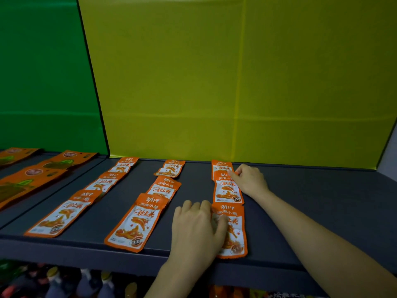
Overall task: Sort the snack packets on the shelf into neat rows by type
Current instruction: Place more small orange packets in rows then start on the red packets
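Orange snack packets already lie in three rows running front to back on the dark shelf (pixel 300 211), so by my reckoning the sorting is nearly done. Taking the yellow back panel (pixel 214 82) as the mark, the left row (pixel 86 198) and the middle row (pixel 150 201) each run three packets out from it, fairly even, though the middle row's packets overlap a little. The right row is the one in hand: its back packet (pixel 221 166) sits against the panel, and the second packet (pixel 228 189) overlaps it. The right hand (pixel 250 179) pinches that second packet's upper corner with its fingers. The left hand (pixel 197 229) lies flat, fingers spread and released, pressing on the front packet (pixel 234 231), farthest from the panel. Larger orange packets (pixel 32 179) lie left of the panel, under a green one. What seems left is squaring this last row.
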The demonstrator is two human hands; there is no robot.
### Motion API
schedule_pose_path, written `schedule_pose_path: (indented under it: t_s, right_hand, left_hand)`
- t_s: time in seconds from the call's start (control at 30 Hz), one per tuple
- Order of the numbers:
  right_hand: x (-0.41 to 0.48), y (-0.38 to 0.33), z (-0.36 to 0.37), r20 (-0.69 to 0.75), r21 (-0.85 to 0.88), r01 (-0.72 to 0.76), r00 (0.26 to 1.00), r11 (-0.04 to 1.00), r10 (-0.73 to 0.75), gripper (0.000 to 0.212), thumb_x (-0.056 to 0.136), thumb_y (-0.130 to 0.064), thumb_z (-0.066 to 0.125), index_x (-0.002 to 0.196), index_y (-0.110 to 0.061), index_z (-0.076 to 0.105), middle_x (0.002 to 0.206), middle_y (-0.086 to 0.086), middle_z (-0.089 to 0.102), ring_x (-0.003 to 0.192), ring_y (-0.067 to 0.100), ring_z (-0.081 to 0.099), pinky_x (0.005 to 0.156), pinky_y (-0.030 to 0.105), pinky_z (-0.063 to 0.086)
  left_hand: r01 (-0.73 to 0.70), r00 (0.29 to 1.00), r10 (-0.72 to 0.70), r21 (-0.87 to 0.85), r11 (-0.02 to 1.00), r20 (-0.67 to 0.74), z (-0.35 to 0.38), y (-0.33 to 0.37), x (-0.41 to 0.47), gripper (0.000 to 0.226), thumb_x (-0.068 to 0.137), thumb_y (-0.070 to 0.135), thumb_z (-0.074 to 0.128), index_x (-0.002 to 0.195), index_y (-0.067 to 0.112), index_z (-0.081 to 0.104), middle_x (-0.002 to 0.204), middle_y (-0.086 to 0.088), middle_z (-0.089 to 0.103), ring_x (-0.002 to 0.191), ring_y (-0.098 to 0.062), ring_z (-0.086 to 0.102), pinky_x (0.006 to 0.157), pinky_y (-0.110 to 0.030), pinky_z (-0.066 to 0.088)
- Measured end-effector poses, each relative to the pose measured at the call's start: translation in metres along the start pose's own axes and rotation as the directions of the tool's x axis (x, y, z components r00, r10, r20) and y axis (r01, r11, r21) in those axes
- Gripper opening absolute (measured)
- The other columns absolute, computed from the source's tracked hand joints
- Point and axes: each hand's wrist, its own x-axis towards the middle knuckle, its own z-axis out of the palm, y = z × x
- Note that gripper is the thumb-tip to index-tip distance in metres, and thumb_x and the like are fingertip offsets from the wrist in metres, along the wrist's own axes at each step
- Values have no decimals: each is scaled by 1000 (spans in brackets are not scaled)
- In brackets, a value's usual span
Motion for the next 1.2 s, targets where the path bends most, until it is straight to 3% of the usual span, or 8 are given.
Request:
schedule_pose_path:
  t_s: [0.1, 0.4, 0.53, 0.67, 0.83, 0.9, 1.03, 1.2]
  right_hand:
    - [-2, -1, 1, -4, -39, 22, 1000, 999, -22, 39, 92, -44, 47, 103, -8, 57, 108, 9, 65, 98, 25, 62, 74, 32, 47]
    - [-6, -7, -12, -39, 25, 2, 999, 1000, -1, 36, 93, -44, 46, 110, -14, 55, 110, 6, 61, 96, 23, 58, 68, 27, 36]
    - [-18, -19, -35, -106, 77, 183, 979, 980, -175, 23, 91, -34, 52, 100, -16, 63, 96, 1, 62, 82, 14, 51, 67, 25, 35]
    - [-54, -51, -57, -76, 131, 408, 913, 904, -401, 17, 91, -23, 54, 102, -17, 66, 99, 1, 65, 89, 13, 56, 76, 29, 45]
    - [-116, -115, -59, -64, 150, 621, 783, 769, -619, 15, 90, -19, 55, 100, -19, 66, 96, -6, 62, 89, 11, 57, 76, 25, 39]
    - [-140, -146, -49, -32, 159, 666, 741, 729, -670, 16, 90, -22, 55, 102, -22, 66, 98, -9, 62, 90, 8, 56, 74, 21, 36]
    - [-192, -217, -8, 12, 210, 729, 665, 652, -747, 18, 91, -29, 52, 105, -25, 63, 106, -8, 65, 100, 14, 59, 84, 32, 45]
    - [-261, -309, 69, 132, 309, 751, 573, 583, -809, 23, 94, -35, 46, 115, -33, 55, 116, -16, 58, 111, 8, 53, 87, 28, 47]
  left_hand:
    - [5, 999, -5, 4, 1000, -43, 7, -2, -1, 75, 67, 62, -1, 104, 27, 55, 104, 8, 56, 97, -11, 47, 82, -25, 34]
    - [16, 981, -47, -166, 986, -189, 5, -6, -2, 59, 79, 56, 10, 95, 24, 57, 94, 8, 56, 90, -10, 48, 79, -23, 35]
    - [-45, 958, -6, -173, 984, -285, -16, -24, -6, 41, 88, 39, 28, 90, 16, 61, 88, -2, 61, 84, -21, 57, 73, -28, 38]
    - [31, 934, -50, -60, 998, -353, -59, -66, -27, 33, 88, 34, 33, 84, 15, 60, 82, -3, 63, 79, -26, 60, 66, -40, 46]
    - [162, 897, -168, -49, 986, -410, -108, -144, -78, 40, 89, 41, 29, 87, 15, 59, 86, 0, 63, 82, -24, 61, 67, -42, 47]
    - [243, 879, -216, 10, 970, -425, -127, -178, -108, 38, 89, 41, 31, 89, 16, 60, 88, 2, 64, 84, -23, 62, 65, -40, 49]
    - [393, 845, -303, 127, 911, -442, -169, -246, -180, 35, 89, 35, 37, 94, 15, 64, 90, 1, 67, 83, -22, 64, 60, -33, 48]
    - [562, 785, -426, 227, 796, -450, -211, -328, -285, 21, 87, 32, 51, 85, 16, 64, 75, 1, 64, 68, -24, 63, 50, -25, 37]
